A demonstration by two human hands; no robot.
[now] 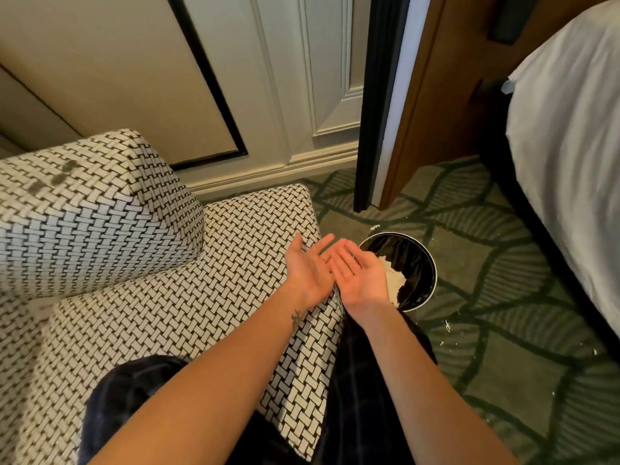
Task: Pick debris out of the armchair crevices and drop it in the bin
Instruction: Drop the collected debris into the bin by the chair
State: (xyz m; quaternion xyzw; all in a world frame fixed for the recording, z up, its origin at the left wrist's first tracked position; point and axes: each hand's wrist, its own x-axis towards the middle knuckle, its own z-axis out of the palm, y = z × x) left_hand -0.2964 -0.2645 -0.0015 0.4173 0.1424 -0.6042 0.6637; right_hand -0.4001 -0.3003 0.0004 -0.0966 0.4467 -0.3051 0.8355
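Nearest the camera, the person's legs in dark checked trousers lie across the front of the armchair, which is covered in a black-and-white woven pattern. Both bare forearms reach forward from the bottom of the view.

The left hand is palm up above the front corner of the seat cushion, fingers straight and spread, gripping nothing. The right hand is also palm up, just beside it. Its straight fingers overlap those of the left hand, and it holds nothing that can be made out. This hand hangs over the near edge of the bin.

The bin is round with a black liner and stands on the floor, close to the front of the chair. Pale crumpled debris lies inside it, partly hidden by the right hand. A few white scraps are scattered on the green patterned carpet around it.

To the left, the padded chair arm rises above the seat and carries a few dark spots on top. Farther off are a cream panelled wall with a skirting board, a dark-edged wooden door and, at the right, a bed under a white sheet.
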